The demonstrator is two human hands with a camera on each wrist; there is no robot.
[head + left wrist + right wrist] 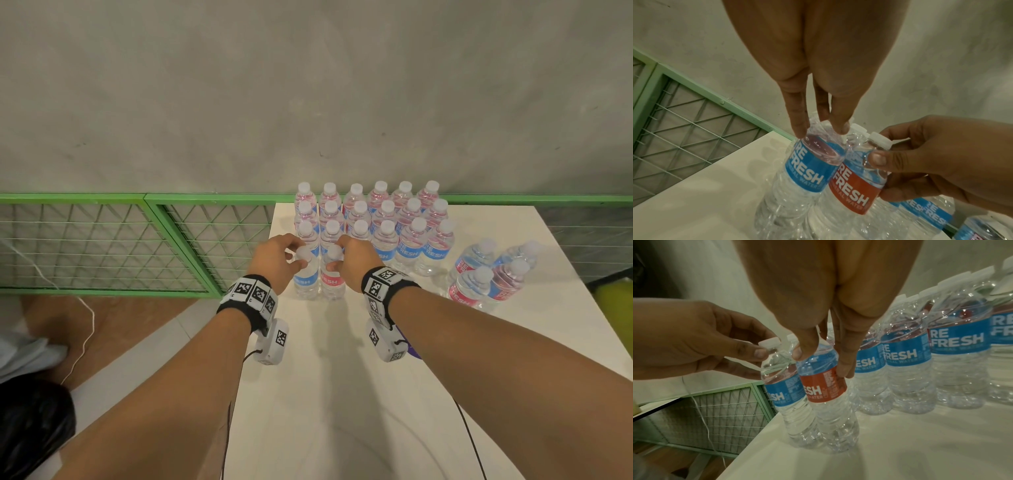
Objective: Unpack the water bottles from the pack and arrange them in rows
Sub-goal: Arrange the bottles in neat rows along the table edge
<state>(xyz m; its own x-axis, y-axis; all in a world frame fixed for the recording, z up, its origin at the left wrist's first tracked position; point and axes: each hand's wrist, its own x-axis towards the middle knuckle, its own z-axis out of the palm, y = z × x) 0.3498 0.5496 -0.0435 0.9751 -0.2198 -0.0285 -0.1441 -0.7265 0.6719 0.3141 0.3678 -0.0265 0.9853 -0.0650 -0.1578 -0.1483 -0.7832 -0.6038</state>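
Now: left hand [279,258] grips blue-label bottle [306,277] | right hand [356,262] grips red-label bottle [333,279]

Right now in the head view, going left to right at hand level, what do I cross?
Green wire-mesh panel → left hand → blue-labelled clear bottle → red-labelled clear bottle → right hand → loose cluster of four bottles.

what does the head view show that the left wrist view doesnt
Only the head view shows the three full rows of bottles at the table's far edge, the loose cluster of four bottles to the right, and both wristbands.

Only the left wrist view shows the labels up close: blue on the left bottle, red on the right bottle.

Both show the left hand and the right hand each gripping one of those two bottles near the neck, on the white table, beside the green mesh panel.
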